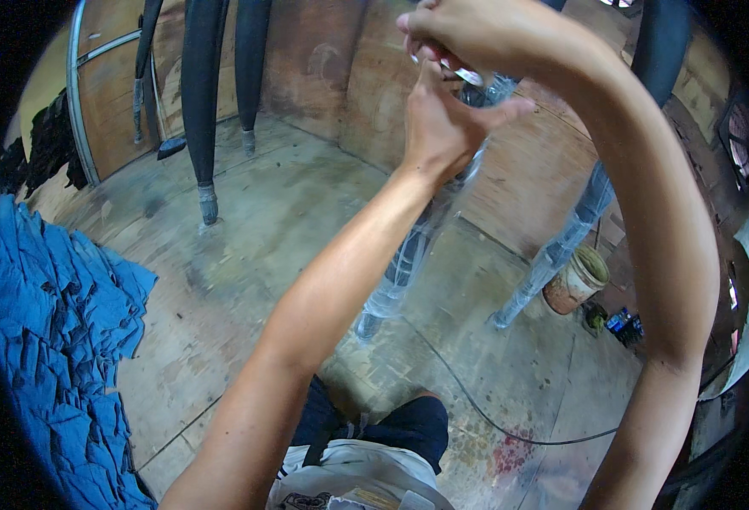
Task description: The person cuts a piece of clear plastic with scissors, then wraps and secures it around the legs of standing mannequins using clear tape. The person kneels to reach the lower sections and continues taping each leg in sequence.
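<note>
My left hand (444, 127) is raised at the upper middle, its thumb stretched out to the right and its fingers pointing up, partly hidden by my other hand. It is close in front of a dark leg-shaped form (402, 262) wrapped in clear plastic film. Bent over from the right, my right hand (453, 32) meets the left fingertips with its own fingers curled. A small whitish, shiny thing (470, 77) shows just under it; its kind is not clear. A second plastic-wrapped form (553, 255) stands to the right.
Several black leg-shaped forms (201, 93) hang at the back left, their tips wrapped. Crumpled blue cloth (60, 340) is heaped at left. A stained bucket (575, 280) stands at right. A dark hose (510, 435) crosses the stained floor (247, 246). Wooden panels (306, 68) form the back wall.
</note>
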A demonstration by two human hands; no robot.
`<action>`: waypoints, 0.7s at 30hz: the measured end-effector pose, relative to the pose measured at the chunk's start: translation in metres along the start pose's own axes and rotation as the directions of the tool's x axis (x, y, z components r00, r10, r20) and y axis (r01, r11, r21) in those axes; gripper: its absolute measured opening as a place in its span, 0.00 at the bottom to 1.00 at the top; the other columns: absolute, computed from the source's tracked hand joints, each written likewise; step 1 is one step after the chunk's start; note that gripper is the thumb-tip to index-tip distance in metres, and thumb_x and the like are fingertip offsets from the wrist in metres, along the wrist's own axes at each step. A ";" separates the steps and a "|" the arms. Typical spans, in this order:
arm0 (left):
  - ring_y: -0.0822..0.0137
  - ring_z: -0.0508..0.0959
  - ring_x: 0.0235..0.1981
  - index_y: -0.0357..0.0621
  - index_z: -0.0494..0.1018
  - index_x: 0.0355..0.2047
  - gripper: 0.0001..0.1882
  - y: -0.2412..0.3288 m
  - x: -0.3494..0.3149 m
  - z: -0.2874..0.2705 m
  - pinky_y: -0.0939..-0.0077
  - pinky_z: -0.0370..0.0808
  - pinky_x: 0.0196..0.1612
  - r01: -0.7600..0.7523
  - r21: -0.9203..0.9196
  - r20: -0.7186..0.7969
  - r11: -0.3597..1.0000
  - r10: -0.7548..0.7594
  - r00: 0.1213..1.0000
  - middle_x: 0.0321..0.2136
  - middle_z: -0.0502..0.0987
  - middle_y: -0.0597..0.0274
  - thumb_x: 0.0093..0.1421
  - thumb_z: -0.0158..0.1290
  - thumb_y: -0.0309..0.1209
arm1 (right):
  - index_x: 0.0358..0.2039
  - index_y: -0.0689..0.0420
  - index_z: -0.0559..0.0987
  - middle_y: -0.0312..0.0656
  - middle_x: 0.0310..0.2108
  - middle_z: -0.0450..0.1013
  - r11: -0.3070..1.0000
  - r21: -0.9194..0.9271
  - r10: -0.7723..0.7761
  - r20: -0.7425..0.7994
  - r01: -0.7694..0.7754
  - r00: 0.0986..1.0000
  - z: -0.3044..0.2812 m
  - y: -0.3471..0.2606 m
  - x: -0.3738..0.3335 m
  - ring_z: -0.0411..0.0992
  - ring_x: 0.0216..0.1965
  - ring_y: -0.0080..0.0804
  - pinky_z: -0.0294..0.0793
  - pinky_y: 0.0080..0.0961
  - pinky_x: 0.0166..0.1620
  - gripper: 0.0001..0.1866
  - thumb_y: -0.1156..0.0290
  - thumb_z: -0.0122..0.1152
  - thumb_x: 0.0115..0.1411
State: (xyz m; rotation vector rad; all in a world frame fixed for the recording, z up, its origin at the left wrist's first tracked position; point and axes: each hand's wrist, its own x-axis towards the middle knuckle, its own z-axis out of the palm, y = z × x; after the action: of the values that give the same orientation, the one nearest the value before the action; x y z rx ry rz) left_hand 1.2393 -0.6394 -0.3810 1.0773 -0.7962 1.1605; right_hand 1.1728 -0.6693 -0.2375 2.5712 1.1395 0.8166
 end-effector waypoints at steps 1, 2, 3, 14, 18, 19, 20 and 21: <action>0.70 0.77 0.46 0.28 0.75 0.48 0.27 -0.004 0.001 -0.005 0.72 0.75 0.47 0.014 -0.051 0.111 0.999 -0.008 0.994 0.45 0.81 0.57 0.54 0.69 0.35 | 0.33 0.67 0.81 0.45 0.23 0.76 0.958 0.268 0.125 -0.069 -0.102 0.990 0.004 0.002 -0.020 0.73 0.25 0.34 0.72 0.33 0.34 0.21 0.58 0.54 0.68; 0.70 0.77 0.47 0.28 0.74 0.49 0.28 -0.008 0.002 -0.009 0.72 0.75 0.47 0.067 -0.085 0.218 0.994 -0.047 0.975 0.46 0.80 0.55 0.53 0.68 0.34 | 0.32 0.66 0.81 0.43 0.21 0.73 0.973 0.232 0.026 -0.074 -0.008 0.997 0.003 0.003 -0.039 0.70 0.24 0.32 0.70 0.32 0.32 0.21 0.58 0.54 0.69; 0.70 0.78 0.41 0.31 0.77 0.43 0.22 -0.013 0.005 -0.013 0.74 0.76 0.43 0.261 -0.188 0.373 0.947 -0.176 0.911 0.39 0.81 0.57 0.52 0.67 0.34 | 0.31 0.66 0.81 0.40 0.20 0.70 0.961 0.218 -0.148 -0.117 0.171 0.982 0.004 0.007 -0.063 0.66 0.22 0.29 0.68 0.31 0.31 0.21 0.58 0.54 0.69; 0.71 0.79 0.28 0.38 0.78 0.34 0.11 -0.012 0.007 -0.014 0.75 0.75 0.34 0.714 -0.045 0.643 0.698 -0.527 0.556 0.26 0.79 0.61 0.53 0.62 0.30 | 0.39 0.66 0.80 0.38 0.30 0.76 0.768 0.629 0.150 0.006 -0.120 0.989 0.078 0.136 -0.113 0.69 0.33 0.24 0.71 0.25 0.41 0.18 0.61 0.52 0.73; 0.63 0.84 0.36 0.36 0.75 0.49 0.31 -0.004 0.008 -0.016 0.69 0.80 0.44 0.862 -0.191 0.717 0.469 -0.534 0.449 0.34 0.82 0.52 0.60 0.62 0.53 | 0.47 0.64 0.78 0.40 0.37 0.77 0.789 0.593 0.244 -0.064 -0.160 0.968 0.100 0.142 -0.100 0.72 0.39 0.27 0.74 0.26 0.46 0.15 0.64 0.56 0.72; 0.61 0.85 0.38 0.36 0.73 0.52 0.36 -0.005 0.008 -0.017 0.67 0.81 0.46 0.899 -0.272 0.743 0.343 -0.520 0.423 0.36 0.82 0.50 0.61 0.61 0.58 | 0.49 0.63 0.78 0.40 0.39 0.77 0.775 0.590 0.322 -0.060 -0.226 0.945 0.102 0.140 -0.097 0.73 0.40 0.27 0.74 0.26 0.47 0.14 0.65 0.57 0.71; 0.54 0.85 0.45 0.37 0.68 0.60 0.47 -0.006 0.011 -0.017 0.63 0.82 0.50 0.915 -0.316 0.763 0.251 -0.506 0.402 0.43 0.81 0.47 0.60 0.52 0.70 | 0.53 0.59 0.76 0.38 0.42 0.77 0.673 0.720 0.298 -0.058 -0.166 0.953 0.106 0.135 -0.090 0.73 0.43 0.28 0.74 0.28 0.48 0.14 0.69 0.60 0.69; 0.56 0.85 0.43 0.39 0.71 0.56 0.45 -0.007 0.010 -0.015 0.64 0.84 0.47 0.913 -0.349 0.775 0.212 -0.482 0.409 0.40 0.82 0.49 0.60 0.52 0.70 | 0.53 0.58 0.76 0.37 0.42 0.77 0.673 0.738 0.238 -0.144 -0.056 0.961 0.111 0.131 -0.082 0.73 0.43 0.27 0.74 0.28 0.48 0.14 0.70 0.60 0.68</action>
State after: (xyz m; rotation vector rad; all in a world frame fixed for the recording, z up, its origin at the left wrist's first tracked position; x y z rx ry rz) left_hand 1.2485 -0.6218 -0.3780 0.8247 -0.8662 -0.4186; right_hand 1.2713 -0.8147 -0.3093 3.3265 1.6066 0.8260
